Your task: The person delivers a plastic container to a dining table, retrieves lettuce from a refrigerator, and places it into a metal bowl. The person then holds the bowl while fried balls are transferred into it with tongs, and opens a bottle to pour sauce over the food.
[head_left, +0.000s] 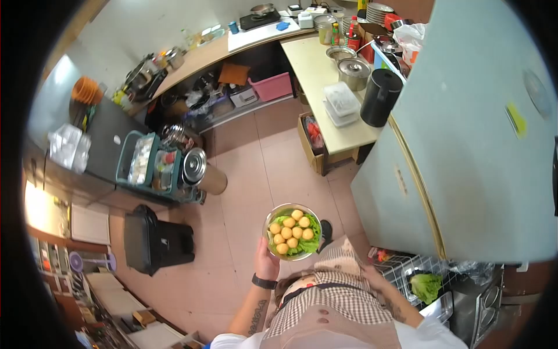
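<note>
A round metal bowl [268, 223] is held out over the floor in front of my body. My left hand [267, 263] grips its lower left rim. Inside the bowl, several round yellow-orange balls [289, 231] rest on green lettuce leaves [310, 244]. At my right side, by the checked apron [343, 289], my right hand [372, 273] hangs low and smeared. Its fingers cannot be made out, nor whether it holds anything. Closest to it is a white wire rack [392, 273], with a head of lettuce [426, 287] farther right.
A pale fridge [465, 145] stands close on the right. Beyond it, a cream table [308, 64] holds a black kettle [381, 98], plastic tubs [342, 102] and a lidded pot [354, 72]. On the left stand a black bin [160, 241] and a tall lidded canister [212, 177].
</note>
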### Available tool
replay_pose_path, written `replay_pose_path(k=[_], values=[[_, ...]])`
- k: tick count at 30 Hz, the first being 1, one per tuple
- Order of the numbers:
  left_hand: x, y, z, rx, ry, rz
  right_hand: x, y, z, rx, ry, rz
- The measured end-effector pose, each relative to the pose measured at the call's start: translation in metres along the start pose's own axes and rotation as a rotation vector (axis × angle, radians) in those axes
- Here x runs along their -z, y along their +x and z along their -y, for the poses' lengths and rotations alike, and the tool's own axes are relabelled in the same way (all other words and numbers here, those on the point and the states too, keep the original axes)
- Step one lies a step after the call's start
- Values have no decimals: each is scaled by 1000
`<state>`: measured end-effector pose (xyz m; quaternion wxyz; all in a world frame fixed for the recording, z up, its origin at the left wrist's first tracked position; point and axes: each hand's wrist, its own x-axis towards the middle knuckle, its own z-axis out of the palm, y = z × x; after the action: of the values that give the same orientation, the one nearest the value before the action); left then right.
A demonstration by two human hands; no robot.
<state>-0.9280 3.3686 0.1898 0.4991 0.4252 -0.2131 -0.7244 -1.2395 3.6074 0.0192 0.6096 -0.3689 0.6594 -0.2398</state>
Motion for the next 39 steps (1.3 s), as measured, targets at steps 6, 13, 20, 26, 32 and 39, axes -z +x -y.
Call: replay_pose_path(k=[6,13,20,26,32,39], values=[[-66,142,-102,37,-21,-7,80,119,286,-19,-658,48],[-99,387,-142,85,-29,110,169,284,519,307,-310,-176],[-166,653,-175,330,255,296,255,458,631,260,-46,-512],[-235,842,-162,485,502,406,381,599,684,360,41,-895],[-298,980,-120,574,657,557,535,801,701,375,220,-1222],[-352,1044,-125,707,736,658,559,900,707,-12,159,-1441]])
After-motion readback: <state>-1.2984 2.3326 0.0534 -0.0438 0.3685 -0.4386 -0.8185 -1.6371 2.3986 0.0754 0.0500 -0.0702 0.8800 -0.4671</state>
